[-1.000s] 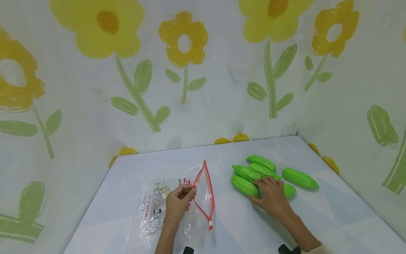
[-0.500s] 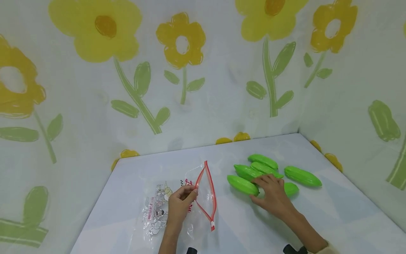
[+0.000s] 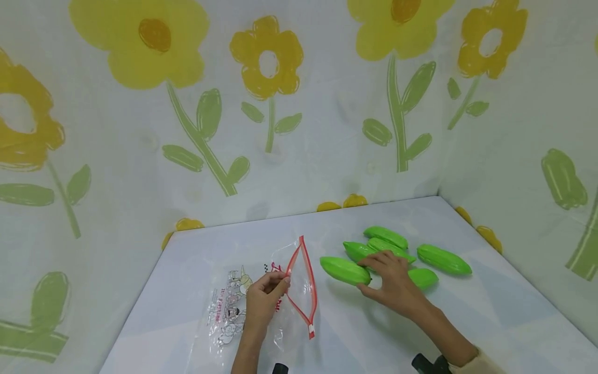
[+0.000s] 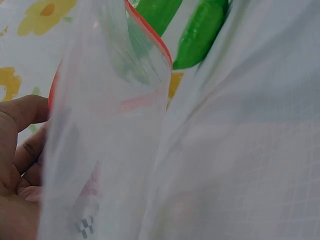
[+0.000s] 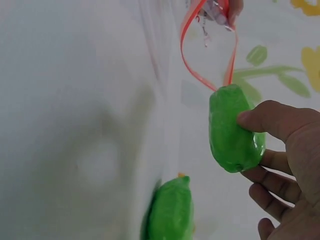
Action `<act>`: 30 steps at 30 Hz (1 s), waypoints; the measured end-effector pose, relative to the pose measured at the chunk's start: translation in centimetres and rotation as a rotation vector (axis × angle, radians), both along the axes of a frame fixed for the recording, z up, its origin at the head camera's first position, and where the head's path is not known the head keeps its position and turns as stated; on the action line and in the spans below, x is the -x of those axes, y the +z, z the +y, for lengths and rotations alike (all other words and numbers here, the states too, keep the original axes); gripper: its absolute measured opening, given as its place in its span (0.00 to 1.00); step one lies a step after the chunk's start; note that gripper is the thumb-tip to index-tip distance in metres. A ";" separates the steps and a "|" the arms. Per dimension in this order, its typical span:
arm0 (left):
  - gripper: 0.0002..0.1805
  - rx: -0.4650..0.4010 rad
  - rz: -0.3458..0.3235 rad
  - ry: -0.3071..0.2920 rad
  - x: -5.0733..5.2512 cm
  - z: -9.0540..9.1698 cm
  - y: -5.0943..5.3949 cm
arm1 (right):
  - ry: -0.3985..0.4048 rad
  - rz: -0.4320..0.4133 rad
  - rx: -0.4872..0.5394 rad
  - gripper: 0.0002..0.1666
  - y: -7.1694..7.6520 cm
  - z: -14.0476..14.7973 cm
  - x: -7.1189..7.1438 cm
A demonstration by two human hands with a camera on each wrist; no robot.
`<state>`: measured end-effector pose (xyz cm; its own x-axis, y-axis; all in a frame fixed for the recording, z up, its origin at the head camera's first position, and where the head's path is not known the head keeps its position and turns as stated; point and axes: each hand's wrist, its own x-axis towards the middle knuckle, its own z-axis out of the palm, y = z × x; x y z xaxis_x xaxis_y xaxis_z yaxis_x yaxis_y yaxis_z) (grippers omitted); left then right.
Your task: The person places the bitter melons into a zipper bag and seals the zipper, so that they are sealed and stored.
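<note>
My left hand [image 3: 261, 304] pinches the near-left edge of a clear zip bag [image 3: 229, 304] printed with cartoon animals. Its red-rimmed mouth gapes to the right; the left wrist view shows the bag film [image 4: 105, 150] filling much of the frame. With thumb and fingers, my right hand [image 3: 394, 285] holds one end of a bright green, cucumber-shaped toy vegetable [image 3: 343, 270], its other end aimed at the bag mouth. In the right wrist view the thumb presses the side of this green toy vegetable [image 5: 232, 130], which appears lifted off the table.
Several similar green toy vegetables [image 3: 444, 259] lie on the white table [image 3: 355, 337] behind and right of my right hand. One green toy vegetable [image 3: 422, 279] is partly hidden by that hand. A flower-printed cloth [image 3: 317, 156] stands behind the table.
My right hand has drawn the green toy vegetable leftward, away from the others and nearer the bag. My left hand keeps its pinch on the bag and stays nearly still.
</note>
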<state>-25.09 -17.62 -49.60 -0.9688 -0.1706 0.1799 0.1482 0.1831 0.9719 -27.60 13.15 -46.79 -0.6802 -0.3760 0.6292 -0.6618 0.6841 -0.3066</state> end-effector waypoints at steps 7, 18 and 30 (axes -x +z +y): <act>0.11 -0.003 -0.014 0.014 0.0 0.1 0.1 | 0.038 -0.029 -0.016 0.28 0.7 -1.4 0.1; 0.11 -0.021 0.001 -0.011 0.2 -0.2 0.1 | 0.095 -0.023 -0.032 0.27 0.9 -3.6 0.3; 0.11 -0.003 -0.016 -0.008 0.2 -0.1 0.1 | 0.098 -0.100 -0.103 0.24 1.3 -5.4 0.6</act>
